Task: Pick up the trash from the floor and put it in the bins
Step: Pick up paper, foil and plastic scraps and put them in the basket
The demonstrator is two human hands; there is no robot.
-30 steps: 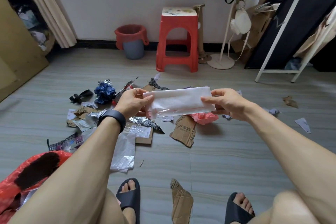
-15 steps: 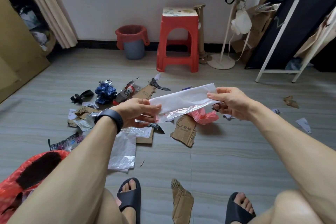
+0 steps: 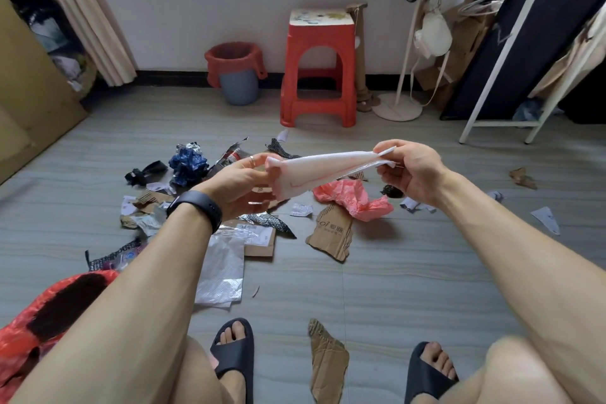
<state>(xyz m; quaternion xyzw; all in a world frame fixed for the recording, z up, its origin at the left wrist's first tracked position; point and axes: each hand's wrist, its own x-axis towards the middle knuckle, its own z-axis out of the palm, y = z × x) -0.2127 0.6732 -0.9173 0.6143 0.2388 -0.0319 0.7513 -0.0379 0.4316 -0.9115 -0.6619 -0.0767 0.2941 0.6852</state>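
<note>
White bag stretched between both hands above the litter.
Our left hand pinches its wide end, right hand its tip; thin, probably plastic, it may slip before the far bin.

One white plastic wrapper between the fingers; beyond them, one red plastic stool and one grey round bin with a red liner; below them, one crumpled pink plastic bag and two black slide sandals; left of them, one crumpled blue foil wad
</note>
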